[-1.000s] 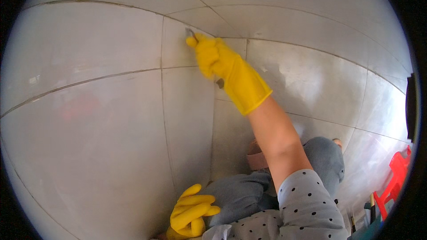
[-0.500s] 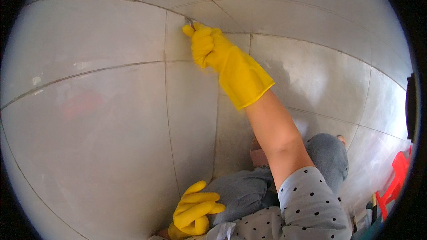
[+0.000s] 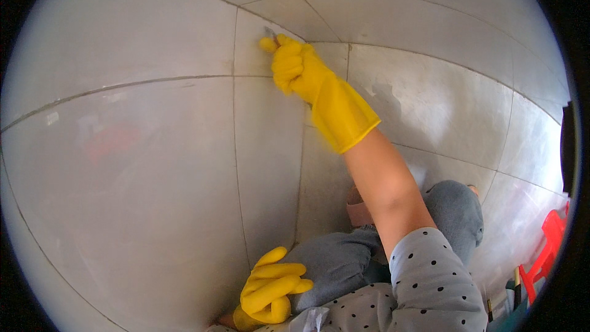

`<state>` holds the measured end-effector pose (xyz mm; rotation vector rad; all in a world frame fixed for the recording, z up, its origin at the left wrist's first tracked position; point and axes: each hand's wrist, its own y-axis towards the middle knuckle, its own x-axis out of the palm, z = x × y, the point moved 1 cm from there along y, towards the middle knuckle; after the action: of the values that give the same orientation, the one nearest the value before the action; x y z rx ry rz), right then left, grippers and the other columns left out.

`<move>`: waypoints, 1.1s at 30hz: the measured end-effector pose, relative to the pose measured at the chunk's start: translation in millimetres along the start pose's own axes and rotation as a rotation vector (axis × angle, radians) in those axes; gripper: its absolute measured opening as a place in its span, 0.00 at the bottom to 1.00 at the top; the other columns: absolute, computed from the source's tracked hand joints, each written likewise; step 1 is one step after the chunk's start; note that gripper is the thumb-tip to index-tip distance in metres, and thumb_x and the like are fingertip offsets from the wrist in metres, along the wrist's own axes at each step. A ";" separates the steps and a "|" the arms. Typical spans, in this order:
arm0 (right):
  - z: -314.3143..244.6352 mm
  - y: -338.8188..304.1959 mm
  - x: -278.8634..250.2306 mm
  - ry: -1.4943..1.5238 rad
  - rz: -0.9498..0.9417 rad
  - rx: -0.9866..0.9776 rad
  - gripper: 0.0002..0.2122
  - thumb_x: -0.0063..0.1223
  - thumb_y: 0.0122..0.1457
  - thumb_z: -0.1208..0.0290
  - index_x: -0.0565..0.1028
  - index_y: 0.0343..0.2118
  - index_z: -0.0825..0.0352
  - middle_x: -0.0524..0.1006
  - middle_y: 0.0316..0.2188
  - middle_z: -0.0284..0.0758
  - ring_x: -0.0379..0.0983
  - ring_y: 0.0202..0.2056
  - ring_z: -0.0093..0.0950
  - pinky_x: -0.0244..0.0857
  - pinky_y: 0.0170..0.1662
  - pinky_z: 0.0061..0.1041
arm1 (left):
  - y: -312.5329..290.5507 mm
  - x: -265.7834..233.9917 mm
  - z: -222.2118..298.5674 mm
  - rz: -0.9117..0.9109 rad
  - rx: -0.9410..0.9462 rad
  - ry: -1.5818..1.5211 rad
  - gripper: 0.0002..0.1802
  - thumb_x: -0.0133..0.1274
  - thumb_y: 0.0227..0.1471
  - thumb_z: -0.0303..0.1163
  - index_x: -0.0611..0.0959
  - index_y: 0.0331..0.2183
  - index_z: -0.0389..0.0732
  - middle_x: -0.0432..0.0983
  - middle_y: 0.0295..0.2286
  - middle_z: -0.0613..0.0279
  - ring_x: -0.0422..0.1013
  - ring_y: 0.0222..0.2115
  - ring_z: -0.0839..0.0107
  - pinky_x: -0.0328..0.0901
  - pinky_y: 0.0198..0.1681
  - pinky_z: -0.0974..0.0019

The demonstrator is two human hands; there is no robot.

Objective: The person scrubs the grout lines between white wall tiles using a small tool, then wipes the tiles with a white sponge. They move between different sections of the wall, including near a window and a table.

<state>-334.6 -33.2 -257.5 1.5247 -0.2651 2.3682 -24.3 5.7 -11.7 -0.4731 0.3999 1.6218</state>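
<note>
My right hand [image 3: 291, 64] wears a yellow rubber glove and reaches up toward a corner of grey tiles. Its fingers are closed round a small tool with a thin metal blade [image 3: 268, 32]; the handle is mostly covered by the glove. The blade's tip shows just below a dark grout line [image 3: 270, 19], and I cannot tell whether it touches the tile. Low down, my left hand [image 3: 270, 286], gloved in yellow too, rests beside my bent knee, its fingers loosely curved and apart, holding nothing.
Large grey tiles [image 3: 141, 166] with dark joints surround me on the left and ahead. My jeans-covered legs [image 3: 335, 267] are folded beneath my arm. At the far right is a red plastic object [image 3: 547, 249], with a thin stick [image 3: 517, 286] next to it.
My right hand has shifted slightly right and down with the tool, and the blade sits a bit lower from the grout line. The left hand has stayed nearly still.
</note>
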 end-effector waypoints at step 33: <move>-11.3 -11.4 16.6 0.055 0.143 0.077 0.17 0.40 0.68 0.63 0.76 0.43 0.72 0.63 0.12 0.18 0.53 0.10 0.11 0.47 0.12 0.12 | -5.1 2.6 1.2 0.014 0.000 0.026 0.14 0.43 0.63 0.37 0.75 0.42 0.37 0.83 0.24 0.62 0.78 0.33 0.57 0.61 0.55 0.43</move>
<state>-346.6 -16.2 -247.2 1.5190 -0.2815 2.5544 -19.5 9.1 -11.9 -0.4930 0.4240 1.6300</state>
